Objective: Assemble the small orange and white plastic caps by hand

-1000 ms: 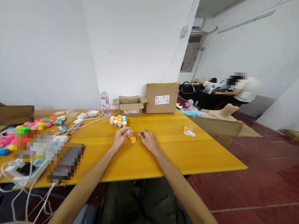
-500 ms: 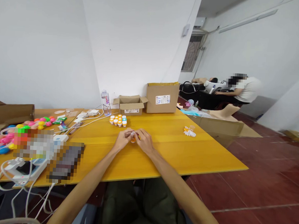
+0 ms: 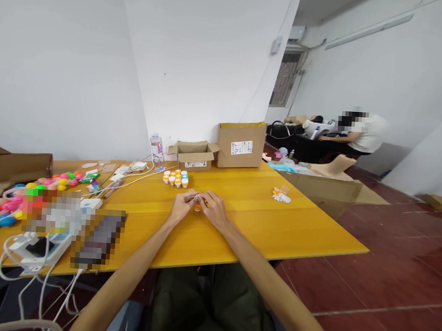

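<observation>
We see both hands meeting over the middle of the yellow wooden table [image 3: 239, 236]. Left hand [image 3: 181, 207] and right hand [image 3: 214, 209] close in on one small orange-capped white bottle [image 3: 197, 203]; the fingertips of both pinch it from either side, just above the tabletop. We cannot tell which hand grips the cap, it is too small.

Just beyond the hands, toward the far edge, stands a tight cluster of small white bottles with orange and teal caps [image 3: 176, 177]. Behind it, at the far edge, sit a small open cardboard box [image 3: 193, 155] and a larger closed cardboard box with a white label [image 3: 241, 144], side by side. A clear plastic water bottle [image 3: 157, 151] stands left of the small box.

Near the right edge lies a little heap of white and orange bits [image 3: 281, 195], well apart from the hands.

Along the left edge we see a pile of bright plastic eggs in pink, green and yellow [image 3: 28, 193], a flat brown cardboard piece [image 3: 18, 167] behind it, and white cables [image 3: 130, 177] running across toward the far edge. At the near left corner lies a white device with cords [image 3: 36, 248].

Off the table, in the far right of the room, a seated person in a white shirt [image 3: 361, 131] works at another desk.
</observation>
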### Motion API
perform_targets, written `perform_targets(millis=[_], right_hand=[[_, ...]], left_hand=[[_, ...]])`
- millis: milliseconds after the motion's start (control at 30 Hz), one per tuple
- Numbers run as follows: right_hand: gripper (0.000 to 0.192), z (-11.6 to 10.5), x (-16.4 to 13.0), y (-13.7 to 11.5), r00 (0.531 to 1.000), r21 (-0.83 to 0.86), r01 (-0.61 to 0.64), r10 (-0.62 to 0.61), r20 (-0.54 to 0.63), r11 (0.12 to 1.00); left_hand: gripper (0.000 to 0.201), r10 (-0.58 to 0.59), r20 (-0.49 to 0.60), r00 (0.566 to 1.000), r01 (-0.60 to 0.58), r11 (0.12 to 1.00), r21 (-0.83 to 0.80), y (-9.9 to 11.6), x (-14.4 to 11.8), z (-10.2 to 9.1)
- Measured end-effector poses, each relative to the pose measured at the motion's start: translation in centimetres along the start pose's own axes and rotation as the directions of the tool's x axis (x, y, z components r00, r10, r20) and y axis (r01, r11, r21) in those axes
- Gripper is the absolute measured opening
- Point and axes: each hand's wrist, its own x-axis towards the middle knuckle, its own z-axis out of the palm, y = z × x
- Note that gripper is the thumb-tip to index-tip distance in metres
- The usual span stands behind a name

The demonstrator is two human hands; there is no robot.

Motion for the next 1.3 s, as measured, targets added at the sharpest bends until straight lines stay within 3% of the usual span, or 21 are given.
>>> perform_targets(millis=[467,733,1000,1300], right_hand=[[0.023,0.3,-0.6,0.6,0.991,0.064,0.05,-0.058,0.124,0.997],[0.022,0.3,-0.8,0.7,0.978,-0.005,0.113,-0.111,0.179,0.994],[0.021,0.1,-0.8,0.7,0.959,-0.059,0.208,-0.192,0.21,0.976],[0.022,-0.1,-0.3,0.6,0.993,0.062,0.004,-0.012,0.121,0.998]], left_hand=[[0.025,0.033,-0.02,0.999,-0.031,0.995,0.094,-0.4,-0.1,-0.5],[0.025,0.106,-0.005,0.994,-0.103,0.979,0.175,-0.5,-0.2,-0.7],[0.03,0.089,0.025,0.996,-0.092,0.978,0.188,-0.7,-0.2,-0.9],[0.051,0.036,0.084,0.996,-0.04,0.998,0.045,0.4,-0.4,-0.8]])
